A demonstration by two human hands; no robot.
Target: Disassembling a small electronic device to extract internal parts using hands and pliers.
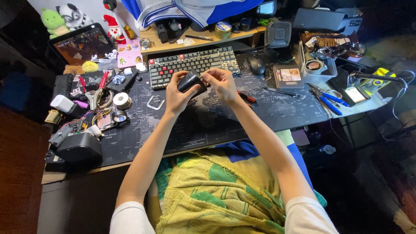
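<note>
Bright overhead light on desk centre; corners fall dark; wide-angle bending at edges; focus sharp, colours saturated.

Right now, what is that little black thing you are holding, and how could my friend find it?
Start at the wide dark desk mat with a map print, then go to the grey keyboard with red keys along its far edge. Just in front of it, the left hand and right hand meet around a small rounded glossy black plastic object, the only thing lifted off the mat.

Both hands are up over the desk mat, left hand gripping a small black gadget while the right hand pinches its end, right by the keyboard.
</note>
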